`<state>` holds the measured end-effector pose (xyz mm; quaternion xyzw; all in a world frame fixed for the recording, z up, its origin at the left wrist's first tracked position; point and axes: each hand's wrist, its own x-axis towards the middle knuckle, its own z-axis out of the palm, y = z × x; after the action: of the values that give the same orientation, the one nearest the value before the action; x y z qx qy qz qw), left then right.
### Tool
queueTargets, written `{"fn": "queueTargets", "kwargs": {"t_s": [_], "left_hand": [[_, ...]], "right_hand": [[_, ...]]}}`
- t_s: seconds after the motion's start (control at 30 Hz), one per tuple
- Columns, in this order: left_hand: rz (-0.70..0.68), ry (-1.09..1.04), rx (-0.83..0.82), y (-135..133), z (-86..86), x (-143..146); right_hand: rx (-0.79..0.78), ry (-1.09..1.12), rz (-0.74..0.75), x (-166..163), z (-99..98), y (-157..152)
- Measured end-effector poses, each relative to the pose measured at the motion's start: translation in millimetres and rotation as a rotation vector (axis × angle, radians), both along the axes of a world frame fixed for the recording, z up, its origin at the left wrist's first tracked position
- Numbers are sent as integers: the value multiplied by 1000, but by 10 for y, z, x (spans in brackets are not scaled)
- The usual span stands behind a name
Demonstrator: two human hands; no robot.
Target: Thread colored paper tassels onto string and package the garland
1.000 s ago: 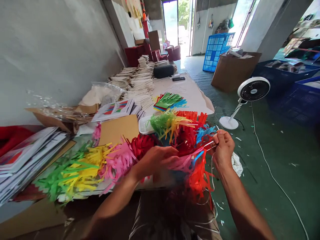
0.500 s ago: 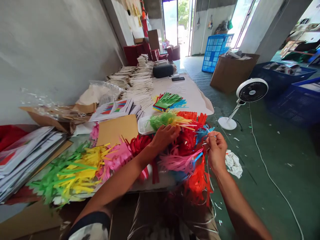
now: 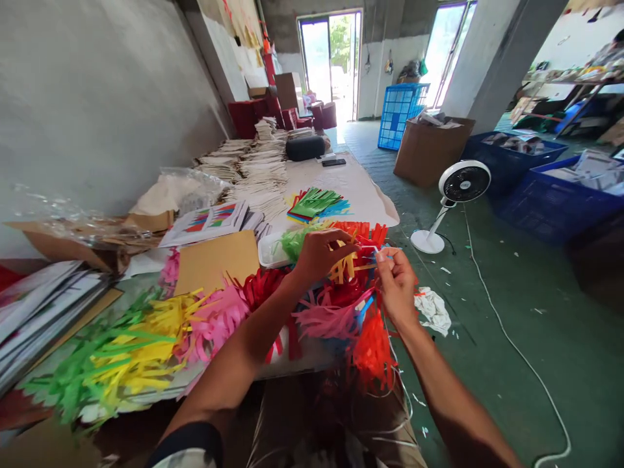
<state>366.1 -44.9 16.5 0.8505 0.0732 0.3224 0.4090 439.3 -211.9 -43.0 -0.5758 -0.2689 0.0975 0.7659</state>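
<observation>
A long garland of paper tassels in green, yellow, pink, red and orange lies along the near table edge. My left hand is closed on a yellow paper tassel lifted over the red and orange ones. My right hand pinches a thin white string just right of it; the string hangs in loops below the table edge. Both hands almost touch over the pile.
A stack of fringed colored paper and a white tray lie behind the hands. Brown cardboard, printed sheets and paper stacks fill the table. A white fan, its cord and blue crates occupy the green floor at right.
My left hand rose from the pink tassels to the pile behind and took a yellow tassel. My right hand moved left and up with the string, closing in on the left.
</observation>
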Motion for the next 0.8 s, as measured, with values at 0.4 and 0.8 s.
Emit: {"fn": "queueTargets", "kwargs": {"t_s": [0.4, 0.8], "left_hand": [[-132, 67, -22, -220, -238, -31], [-156, 32, -528, -198, -348, -74]], "right_hand": [[-78, -175, -53, 51, 143, -17], [-79, -88, -20, 96, 23, 25]]}}
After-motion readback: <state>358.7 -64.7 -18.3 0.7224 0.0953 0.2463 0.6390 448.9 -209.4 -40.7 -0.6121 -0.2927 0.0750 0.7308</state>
